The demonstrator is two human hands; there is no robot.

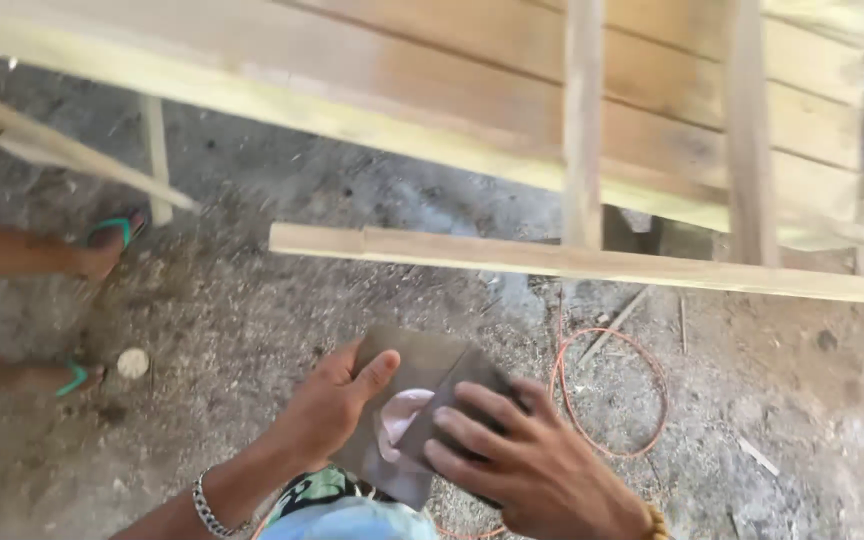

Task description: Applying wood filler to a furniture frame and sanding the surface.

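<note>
Gritty, prob. sandpaper sheet [422, 400], folded, both hands [337, 400] [522, 455].

A folded sheet of sandpaper [414, 400] lay between the two hands, the left hand [332, 400] on its left edge and the right hand [522, 455] over its right part. Just to the right of them a loop of wire [652, 360] rested on the ground [232, 320], and beyond the hands a long wooden strip [592, 262] ran left to right, with stacked planks [452, 70] behind it. Far to the left stood another person's feet in sandals [112, 232], a small round disc [133, 362] beside the nearer one.
</note>
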